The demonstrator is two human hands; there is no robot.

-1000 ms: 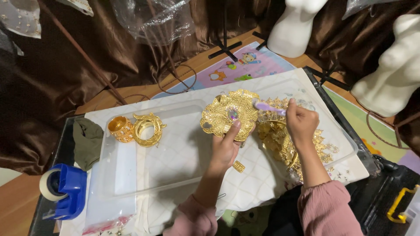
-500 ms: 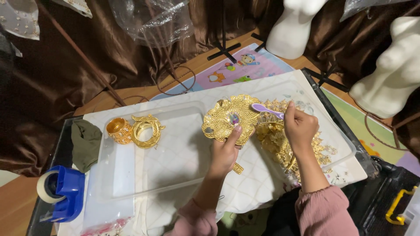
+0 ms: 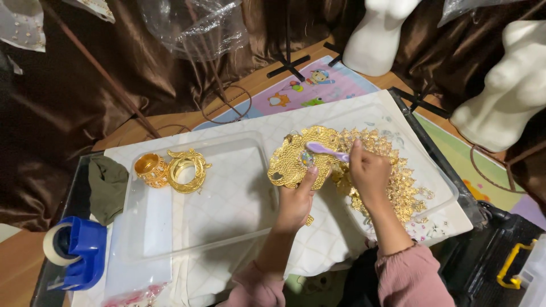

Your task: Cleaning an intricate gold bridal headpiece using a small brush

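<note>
My left hand [image 3: 296,200] grips the lower edge of a large gold ornament [image 3: 291,156] with a pale stone in its middle, thumb on its face. My right hand [image 3: 368,171] holds a small purple brush [image 3: 324,150], and the brush head rests on the ornament near the stone. Both work over a white quilted cloth [image 3: 239,196]. More ornate gold jewellery [image 3: 401,187] lies under and to the right of my right hand.
Gold bangles [image 3: 173,169] sit at the left end of a clear plastic tray [image 3: 148,239]. A dark green cloth [image 3: 108,187] and a blue tape dispenser [image 3: 77,253] lie further left. White mannequin busts [image 3: 509,91] stand at the back right, with brown curtains behind.
The brush head has shifted slightly left across the ornament's face. My left hand keeps its grip, and the view has drifted a little.
</note>
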